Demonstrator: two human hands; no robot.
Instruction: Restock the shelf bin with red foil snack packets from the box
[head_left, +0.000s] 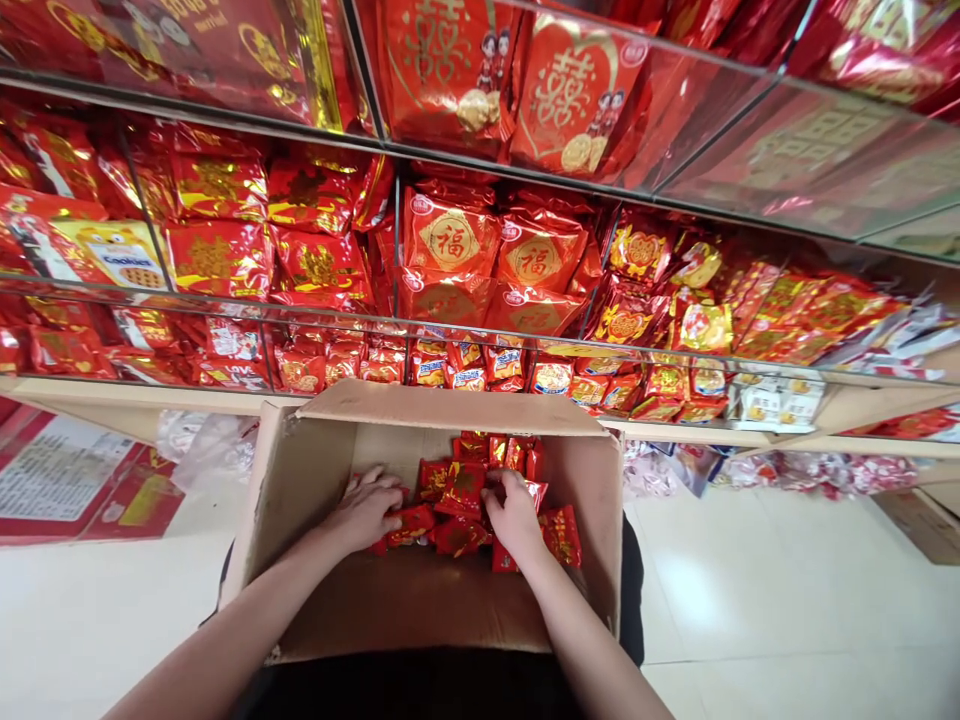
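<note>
An open cardboard box [450,620] lies in front of my body, with several small shiny red-and-gold snack packets [459,490] heaped inside. At the left of the heap, my left hand [366,510] rests over packets with its fingers spread and the thumb toward the middle. My right hand [516,515] reaches in from the right, its fingers bent and closed at the edge of a red packet near the centre. Part of that packet and those beneath both palms is hidden.
Beyond the box rise shelves with clear dividers, filled with red bags [450,240] and smaller packets [469,365]. A red carton [67,470] stands at left on the pale tiled floor [750,590]. Clear plastic bags [206,440] lie under the lowest shelf.
</note>
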